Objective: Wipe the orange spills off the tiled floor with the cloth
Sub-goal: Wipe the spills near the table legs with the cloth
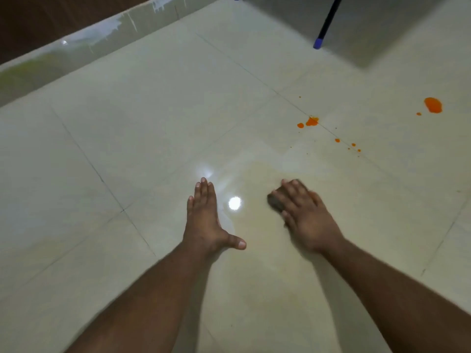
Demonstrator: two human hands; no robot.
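Observation:
My right hand (pixel 304 214) lies flat on a dark cloth (pixel 275 201) and presses it onto the cream tiled floor (pixel 153 123); only the cloth's left edge shows past the fingers. My left hand (pixel 205 216) rests palm down on the tile beside it, fingers straight, thumb spread. A faint yellowish wet smear (pixel 260 174) surrounds the cloth. Further off to the right are orange spills: a blob (pixel 311 121) on a grout line, a larger blob (pixel 433 105), and several small drops (pixel 353 145).
A tiled skirting with white paint drips (pixel 102 34) runs along the far left under a dark wall. A black furniture leg with a blue foot (pixel 318 43) stands at the top right, with a shadowed area behind it.

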